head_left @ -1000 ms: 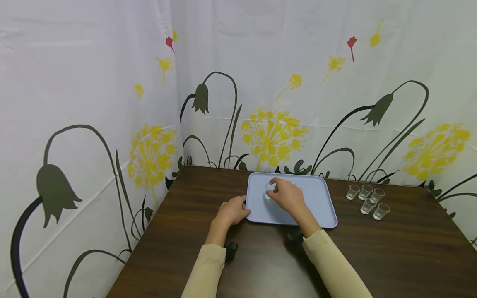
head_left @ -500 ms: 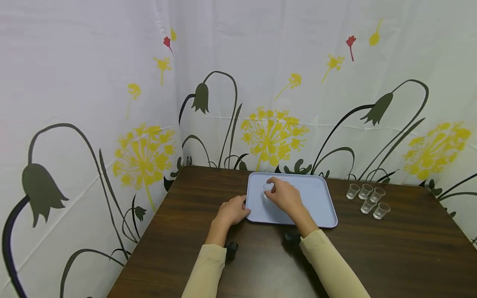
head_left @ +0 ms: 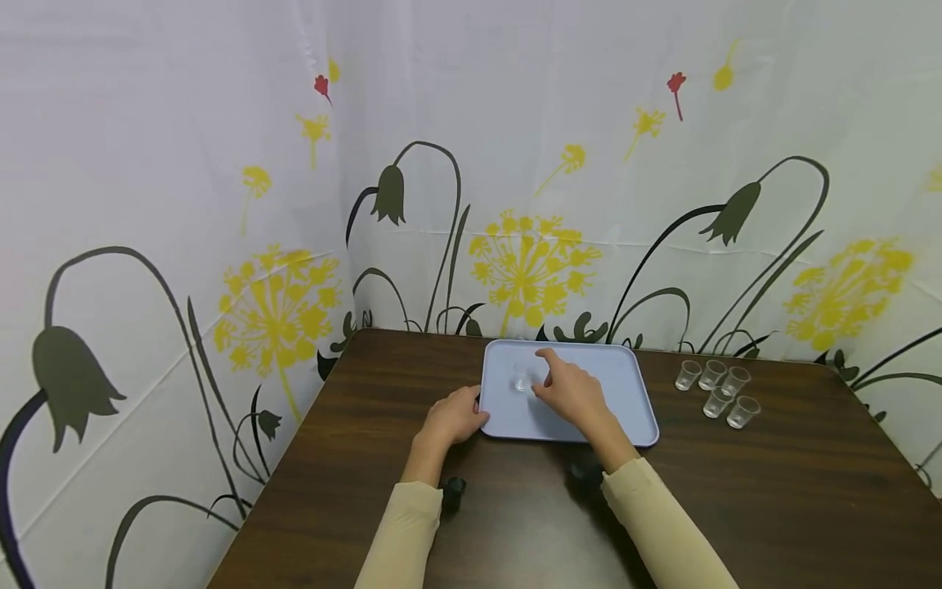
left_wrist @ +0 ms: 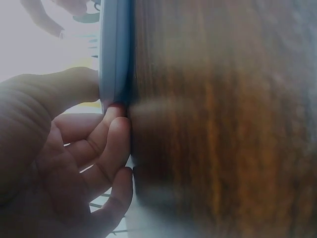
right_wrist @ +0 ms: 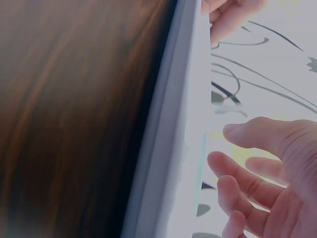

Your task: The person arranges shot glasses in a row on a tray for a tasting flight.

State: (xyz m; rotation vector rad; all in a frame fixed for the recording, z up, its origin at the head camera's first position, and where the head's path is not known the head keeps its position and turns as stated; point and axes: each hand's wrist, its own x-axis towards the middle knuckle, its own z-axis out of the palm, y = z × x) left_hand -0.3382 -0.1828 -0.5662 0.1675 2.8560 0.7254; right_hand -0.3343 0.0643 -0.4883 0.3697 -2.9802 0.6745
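Note:
A pale blue rectangular tray (head_left: pixel 621 397) lies on the dark wooden table. My left hand (head_left: pixel 454 415) grips its left edge; in the left wrist view the thumb meets the tray's rim (left_wrist: pixel 114 54) and fingertips sit at its underside. One small clear cup (head_left: pixel 522 379) stands upright on the tray's left part. Just right of that cup is my right hand (head_left: pixel 574 397), thumb and index finger spread apart with nothing between them. In the right wrist view, the right hand's fingers (right_wrist: pixel 247 183) are loosely bent beside the tray rim (right_wrist: pixel 166 124).
Several similar clear cups (head_left: pixel 717 401) stand grouped on the table (head_left: pixel 795 466), right of the tray. Behind the table hangs a white curtain (head_left: pixel 441 98) printed with flowers. A small black device (head_left: pixel 452 493) sits under the left wrist.
My right hand has let go of the small cup and drawn slightly right, leaving the cup standing on the tray. The left hand stays at the tray's edge.

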